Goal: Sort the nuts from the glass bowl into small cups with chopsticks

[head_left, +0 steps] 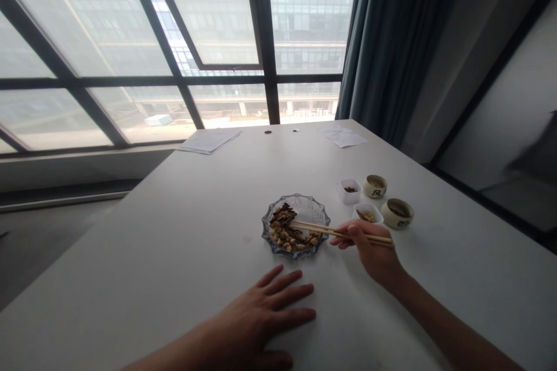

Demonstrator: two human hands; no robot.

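A clear glass plate [313, 206] sits on the white table [183, 232] with a pile of nuts and dark seeds [287, 232] on its left half. My right hand [374, 255] grips a pair of wooden chopsticks [339, 232], whose tips reach over the plate into the pile. My left hand [261, 313] lies flat on the table in front of the plate, fingers spread, holding nothing.
Right of the plate stand two small white square dishes [350, 191] [368, 213] and two round ceramic cups [375, 186] [397, 213]. Papers [209, 140] [346, 137] lie at the table's far edge by the window. A dark curtain [391, 40] hangs at the right.
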